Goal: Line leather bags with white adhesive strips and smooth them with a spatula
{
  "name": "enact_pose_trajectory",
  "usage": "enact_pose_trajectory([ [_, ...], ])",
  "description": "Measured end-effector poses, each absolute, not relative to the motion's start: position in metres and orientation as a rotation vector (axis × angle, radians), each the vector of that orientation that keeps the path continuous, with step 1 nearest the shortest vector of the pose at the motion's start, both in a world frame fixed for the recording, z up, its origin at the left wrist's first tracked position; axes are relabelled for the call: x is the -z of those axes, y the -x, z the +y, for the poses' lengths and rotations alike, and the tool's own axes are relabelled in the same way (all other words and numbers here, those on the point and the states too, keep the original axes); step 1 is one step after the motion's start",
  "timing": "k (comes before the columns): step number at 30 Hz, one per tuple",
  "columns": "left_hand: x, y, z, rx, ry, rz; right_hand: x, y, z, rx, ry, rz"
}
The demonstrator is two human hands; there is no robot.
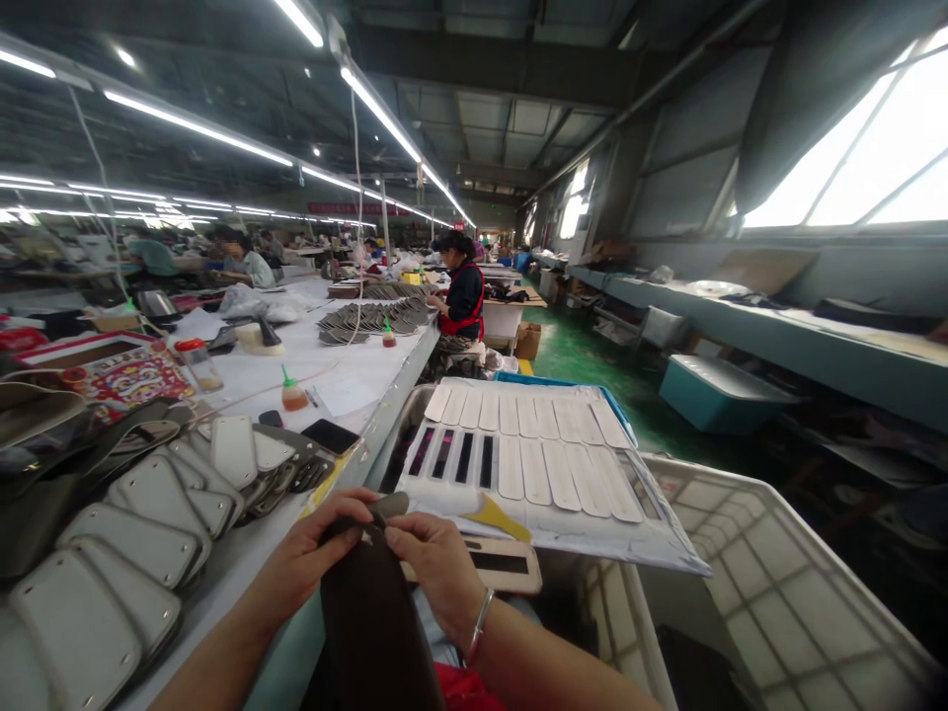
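The left hand [322, 545] and right hand [444, 568] pinch the dark piece [377, 622] at its far end, about equally near, its long axis running from them toward the body, right of the surface [256, 548].

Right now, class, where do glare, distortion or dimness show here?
Head view: window burns out white; head view: ceiling light glares; head view: white crate looks stretched toward the lower right corner; head view: the held dark piece shows little detail.
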State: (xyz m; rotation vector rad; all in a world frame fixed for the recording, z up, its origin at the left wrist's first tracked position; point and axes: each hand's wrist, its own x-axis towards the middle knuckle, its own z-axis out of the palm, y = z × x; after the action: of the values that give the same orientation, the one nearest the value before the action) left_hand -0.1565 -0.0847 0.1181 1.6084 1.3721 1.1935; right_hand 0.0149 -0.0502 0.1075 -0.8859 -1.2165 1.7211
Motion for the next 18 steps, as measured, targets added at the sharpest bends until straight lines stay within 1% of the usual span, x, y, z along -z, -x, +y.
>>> enact_pose_trajectory([
  [6,-0.124,0.152,-0.086,-1.167,-1.652,1.404,-0.112,-0.011,-0.047,-1.608,0.998,-1.276],
  [11,-0.119,0.152,-0.084,-1.153,-1.647,1.423,-0.109,-0.006,-0.047,-1.513,1.061,-1.328],
  [14,-0.114,0.154,-0.082,-1.147,-1.613,1.426,-0.104,-0.008,-0.047,-1.477,1.020,-1.407],
  [18,-0.113,0.155,-0.081,-1.161,-1.586,1.397,-0.095,-0.012,-0.045,-1.516,0.950,-1.418],
])
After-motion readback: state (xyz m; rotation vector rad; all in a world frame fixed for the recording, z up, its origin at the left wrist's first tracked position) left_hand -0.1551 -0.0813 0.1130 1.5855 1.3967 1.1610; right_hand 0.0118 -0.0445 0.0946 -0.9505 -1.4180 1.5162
